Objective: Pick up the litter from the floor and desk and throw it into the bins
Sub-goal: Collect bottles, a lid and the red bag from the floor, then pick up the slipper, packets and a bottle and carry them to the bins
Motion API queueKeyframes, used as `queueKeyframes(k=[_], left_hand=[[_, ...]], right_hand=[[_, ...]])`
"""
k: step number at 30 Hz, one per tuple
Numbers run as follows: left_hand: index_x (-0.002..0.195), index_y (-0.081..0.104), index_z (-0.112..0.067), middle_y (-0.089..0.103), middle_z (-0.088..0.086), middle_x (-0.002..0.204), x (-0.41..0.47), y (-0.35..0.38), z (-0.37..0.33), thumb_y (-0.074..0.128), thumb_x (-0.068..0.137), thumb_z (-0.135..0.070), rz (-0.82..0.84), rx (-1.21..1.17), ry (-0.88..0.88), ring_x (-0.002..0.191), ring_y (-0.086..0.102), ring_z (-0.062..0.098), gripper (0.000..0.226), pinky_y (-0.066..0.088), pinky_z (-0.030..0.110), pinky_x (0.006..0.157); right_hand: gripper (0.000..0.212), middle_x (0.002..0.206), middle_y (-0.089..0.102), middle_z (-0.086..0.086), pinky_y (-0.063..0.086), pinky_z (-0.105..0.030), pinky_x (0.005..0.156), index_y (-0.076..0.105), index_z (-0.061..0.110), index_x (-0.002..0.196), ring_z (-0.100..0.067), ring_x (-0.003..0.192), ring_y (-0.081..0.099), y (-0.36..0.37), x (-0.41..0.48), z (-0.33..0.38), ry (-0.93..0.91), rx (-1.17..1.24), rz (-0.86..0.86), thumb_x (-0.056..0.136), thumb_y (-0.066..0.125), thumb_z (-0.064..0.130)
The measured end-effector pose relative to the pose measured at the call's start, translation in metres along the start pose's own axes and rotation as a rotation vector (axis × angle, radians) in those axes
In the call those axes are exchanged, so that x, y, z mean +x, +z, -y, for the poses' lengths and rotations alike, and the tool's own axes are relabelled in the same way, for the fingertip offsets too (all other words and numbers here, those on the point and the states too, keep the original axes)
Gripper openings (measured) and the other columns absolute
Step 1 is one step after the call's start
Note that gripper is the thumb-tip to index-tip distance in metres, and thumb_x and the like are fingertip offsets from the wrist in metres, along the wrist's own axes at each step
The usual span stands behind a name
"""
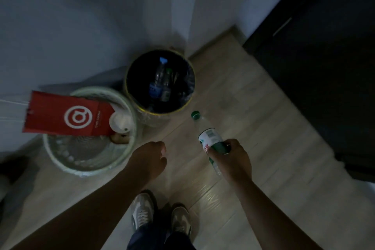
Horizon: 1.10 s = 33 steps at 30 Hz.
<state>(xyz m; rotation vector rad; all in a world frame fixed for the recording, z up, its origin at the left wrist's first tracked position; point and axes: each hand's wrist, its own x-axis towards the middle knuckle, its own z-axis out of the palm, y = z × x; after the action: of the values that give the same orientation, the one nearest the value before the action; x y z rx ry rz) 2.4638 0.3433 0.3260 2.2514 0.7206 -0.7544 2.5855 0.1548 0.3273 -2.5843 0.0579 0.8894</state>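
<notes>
My right hand [231, 158] grips a clear plastic bottle [208, 133] with a green cap and a green-and-white label, its cap pointing toward the bins. My left hand [151, 158] hangs beside it with fingers curled, holding nothing. A bin with a black liner and yellow rim [129, 95] stands against the wall and holds several plastic bottles. To its left a pale bin with a clear liner [129, 148] holds a red paper bag [67, 114] that sticks out over the rim, plus a white cup lid [120, 123].
Both bins stand in a corner against a pale wall. A dark cabinet or door [316, 67] fills the right side. The floor is light wood planks [253, 128]. My two shoes [160, 215] are just behind my hands.
</notes>
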Motion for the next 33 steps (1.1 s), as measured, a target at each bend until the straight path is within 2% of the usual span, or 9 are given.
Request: queueKeyframes(k=[4,6,9,11,14,18,21,26,33], left_hand=[[0.107,0.063,-0.013,0.069,0.005,0.103,-0.017,-0.050,0.004,0.060,0.085,-0.022,-0.122,-0.034,0.003,0.095,0.065,0.019,0.024,0.051,0.029,0.080],[0.106,0.063,-0.014,0.070,0.005,0.101,-0.023,-0.070,0.010,0.059,0.085,-0.023,-0.159,-0.019,-0.008,0.093,0.066,0.020,0.024,0.053,0.033,0.079],[0.113,0.061,-0.012,0.067,0.006,0.106,-0.031,-0.093,0.024,0.050,0.088,-0.029,-0.215,-0.003,-0.028,0.097,0.063,0.022,0.032,0.050,0.029,0.079],[0.114,0.061,-0.014,0.066,0.004,0.109,-0.035,-0.104,0.035,0.050,0.089,-0.031,-0.256,0.014,-0.043,0.101,0.061,0.022,0.033,0.044,0.027,0.079],[0.111,0.062,-0.018,0.067,0.003,0.108,-0.039,-0.119,0.047,0.060,0.088,-0.030,-0.279,-0.011,-0.085,0.101,0.062,0.022,0.026,0.046,0.028,0.082],[0.112,0.063,-0.015,0.067,0.006,0.110,-0.057,-0.134,0.050,0.060,0.089,-0.026,-0.269,-0.059,-0.096,0.102,0.062,0.023,0.026,0.049,0.031,0.085],[0.112,0.063,-0.014,0.066,0.008,0.111,-0.080,-0.149,0.043,0.061,0.088,-0.025,-0.283,-0.084,-0.084,0.104,0.061,0.025,0.027,0.047,0.032,0.085],[0.114,0.063,-0.016,0.066,0.004,0.111,-0.138,-0.190,0.025,0.058,0.087,-0.020,-0.309,-0.107,-0.053,0.101,0.063,0.021,0.028,0.050,0.030,0.086],[0.111,0.065,-0.025,0.067,-0.003,0.107,-0.245,-0.254,-0.017,0.056,0.084,-0.037,-0.442,-0.062,-0.040,0.100,0.062,0.019,0.031,0.048,0.029,0.084]], right_hand=[[0.049,0.093,0.066,0.004,0.056,-0.034,0.071,0.058,0.024,0.102,-0.017,0.079,0.065,-0.032,-0.002,0.069,-0.064,-0.096,-0.008,0.068,0.070,0.056],[0.047,0.096,0.067,0.002,0.055,-0.033,0.074,0.059,0.024,0.101,-0.020,0.083,0.065,-0.039,0.005,0.102,-0.096,-0.178,0.049,0.069,0.068,0.057],[0.060,0.131,0.056,-0.005,0.044,-0.029,0.089,0.053,0.020,0.127,-0.024,0.117,0.056,-0.044,0.020,0.157,-0.140,-0.309,0.109,0.078,0.066,0.053],[0.070,0.140,0.049,-0.007,0.041,-0.032,0.097,0.047,0.017,0.135,-0.025,0.128,0.048,-0.043,0.032,0.191,-0.168,-0.317,0.091,0.077,0.068,0.050],[0.057,0.120,0.060,-0.005,0.044,-0.029,0.073,0.057,0.021,0.119,-0.026,0.109,0.060,-0.041,0.035,0.223,-0.258,-0.372,-0.021,0.069,0.070,0.046],[0.044,0.110,0.062,-0.006,0.040,-0.028,0.069,0.057,0.019,0.114,-0.028,0.103,0.061,-0.044,0.009,0.229,-0.336,-0.408,-0.027,0.075,0.066,0.037],[0.042,0.110,0.064,-0.008,0.042,-0.028,0.070,0.058,0.018,0.112,-0.029,0.102,0.062,-0.052,-0.022,0.219,-0.385,-0.441,0.031,0.076,0.063,0.038],[0.048,0.121,0.058,-0.008,0.045,-0.033,0.086,0.052,0.017,0.124,-0.027,0.115,0.055,-0.092,-0.088,0.221,-0.436,-0.490,0.105,0.082,0.063,0.035],[0.046,0.113,0.062,0.001,0.045,-0.031,0.082,0.057,0.022,0.118,-0.022,0.109,0.058,-0.178,-0.185,0.254,-0.700,-0.451,0.107,0.077,0.065,0.042]])
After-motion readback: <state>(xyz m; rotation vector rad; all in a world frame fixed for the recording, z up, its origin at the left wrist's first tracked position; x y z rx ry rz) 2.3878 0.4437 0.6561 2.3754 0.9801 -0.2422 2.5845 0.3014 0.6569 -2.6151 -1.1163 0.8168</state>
